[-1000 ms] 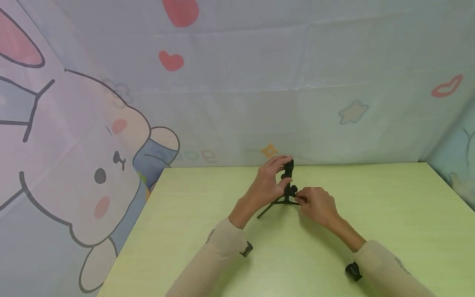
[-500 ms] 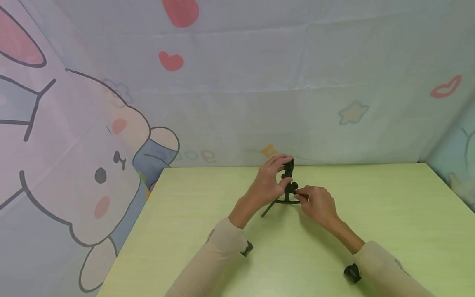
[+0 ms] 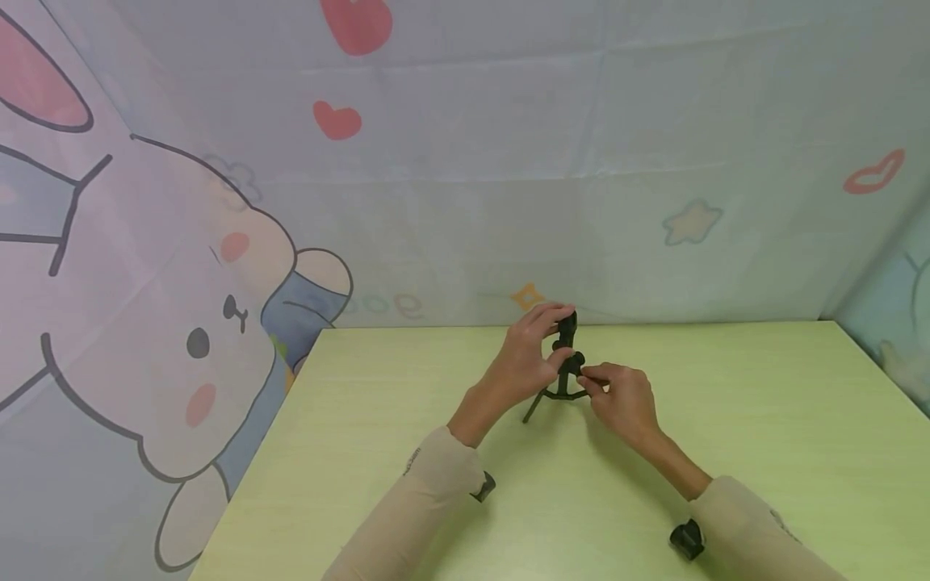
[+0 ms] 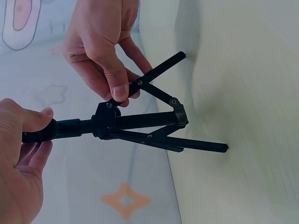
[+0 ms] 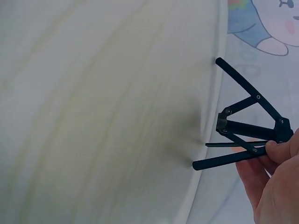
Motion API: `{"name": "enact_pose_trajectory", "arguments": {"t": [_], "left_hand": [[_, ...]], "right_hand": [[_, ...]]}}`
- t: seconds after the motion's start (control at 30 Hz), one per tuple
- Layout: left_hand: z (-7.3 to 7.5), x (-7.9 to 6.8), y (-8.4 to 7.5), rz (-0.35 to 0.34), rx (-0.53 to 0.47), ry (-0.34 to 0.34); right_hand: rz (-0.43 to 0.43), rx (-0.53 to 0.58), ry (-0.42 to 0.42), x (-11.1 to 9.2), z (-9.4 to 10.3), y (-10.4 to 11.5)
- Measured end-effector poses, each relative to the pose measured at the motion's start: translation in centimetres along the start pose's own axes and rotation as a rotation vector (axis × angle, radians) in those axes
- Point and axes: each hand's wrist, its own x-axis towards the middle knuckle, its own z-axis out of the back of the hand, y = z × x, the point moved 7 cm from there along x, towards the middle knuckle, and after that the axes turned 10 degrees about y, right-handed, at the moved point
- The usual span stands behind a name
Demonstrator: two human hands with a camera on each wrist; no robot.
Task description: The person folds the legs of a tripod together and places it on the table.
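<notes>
A small black tripod (image 3: 563, 384) stands upright near the back of the table, its legs partly spread. My left hand (image 3: 517, 363) holds its upper column, thumb on one side and fingers at the top. With thumb and fingertips, my right hand (image 3: 625, 403) pinches one leg near its upper joint. In the left wrist view the pinched leg (image 4: 166, 66) slants outward, joined by a hinged brace to the central tube (image 4: 145, 120). Another leg (image 5: 238, 78) angles out in the right wrist view, where the column's top is out of frame.
The pale yellow-green table (image 3: 407, 379) ends close behind the tripod at a cloth backdrop (image 3: 465, 218) printed with hearts. A cartoon rabbit (image 3: 174, 323) is printed on the left side cloth. Dark wrist devices (image 3: 686, 539) hang under both sleeves.
The tripod's legs have drawn inward, the left leg's foot shifting toward the column. The collar and knob have slid up a little, and my right hand has risen slightly with them; my left hand stays put.
</notes>
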Motion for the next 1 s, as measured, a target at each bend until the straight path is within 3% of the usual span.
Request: {"name": "enact_pose_trajectory", "arguments": {"t": [0.43, 0.67, 0.83, 1.0], "left_hand": [[-0.21, 0.12, -0.02, 0.005, -0.011, 0.007], [-0.09, 0.11, -0.07, 0.008, -0.014, 0.01], [-0.03, 0.13, -0.02, 0.013, 0.007, 0.024], [-0.04, 0.17, -0.06, 0.021, 0.029, 0.036]], "right_hand": [[0.003, 0.074, -0.095, -0.26, 0.32, -0.09], [-0.015, 0.12, -0.104, -0.29, 0.2, -0.22], [0.011, 0.126, -0.09, -0.16, 0.33, -0.14], [0.078, 0.097, -0.01, 0.36, 0.52, -0.23]]}}
